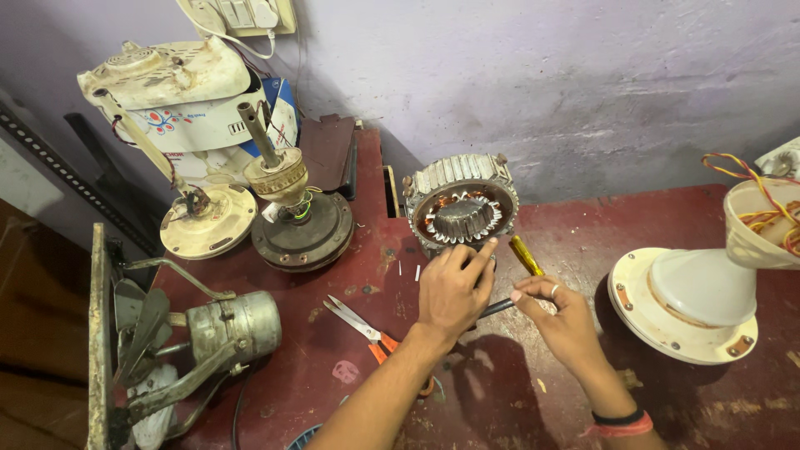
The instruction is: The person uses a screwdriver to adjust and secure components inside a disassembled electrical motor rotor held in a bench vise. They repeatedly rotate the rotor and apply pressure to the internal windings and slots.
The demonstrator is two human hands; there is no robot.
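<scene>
Left hand [451, 286] rests fingertips on the motor stator [461, 211], standing at the red worktop [517, 392] rear. Right hand [563, 317] grips a dark tool [497, 307]. Adjacent: yellow-handled screwdriver [525, 254], orange-handled scissors [367, 327], ceiling fan motor [302, 225]

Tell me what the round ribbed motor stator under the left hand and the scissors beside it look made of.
Round ribbed motor stator: dull grey metal, seemingly stacked steel plates; reddish, copper-like windings inside. Orange-handled scissors: shiny bare metal blades; handles look like plastic.
</scene>
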